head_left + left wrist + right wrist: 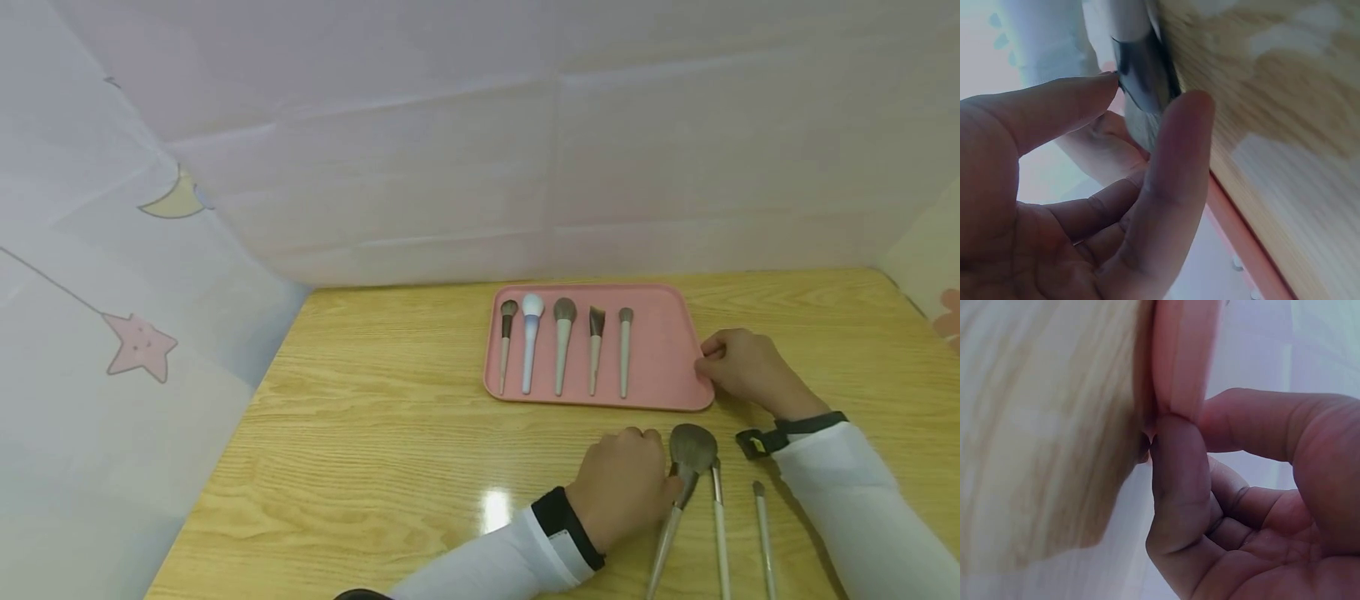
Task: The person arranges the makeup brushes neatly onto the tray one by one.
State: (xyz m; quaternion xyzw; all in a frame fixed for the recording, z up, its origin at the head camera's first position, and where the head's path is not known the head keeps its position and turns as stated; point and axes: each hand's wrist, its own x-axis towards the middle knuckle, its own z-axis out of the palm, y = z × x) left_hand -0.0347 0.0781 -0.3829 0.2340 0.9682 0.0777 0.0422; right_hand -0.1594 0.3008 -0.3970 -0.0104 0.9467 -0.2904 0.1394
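My left hand (pixel 624 482) is at a large, fluffy makeup brush (pixel 693 448) lying in front of the tray. In the left wrist view, thumb and index finger pinch the dark, shiny ferrule (pixel 1141 72) from both sides. Farther back, my right hand (pixel 744 371) holds the right edge of a pink tray (pixel 667 350) near its front corner. The right wrist view has the tray rim (pixel 1188 359) pinched between thumb and index finger. Several makeup brushes lie side by side on the tray, heads toward the back, among them a white-headed brush (pixel 530 342).
Two slimmer brushes, one long (pixel 721 533) and one with a small head (pixel 763 533), lie on the wooden table (pixel 360 400) between the forearms. Behind the table hangs a pale cloth (pixel 450 167); a printed star (pixel 142 346) marks the left side.
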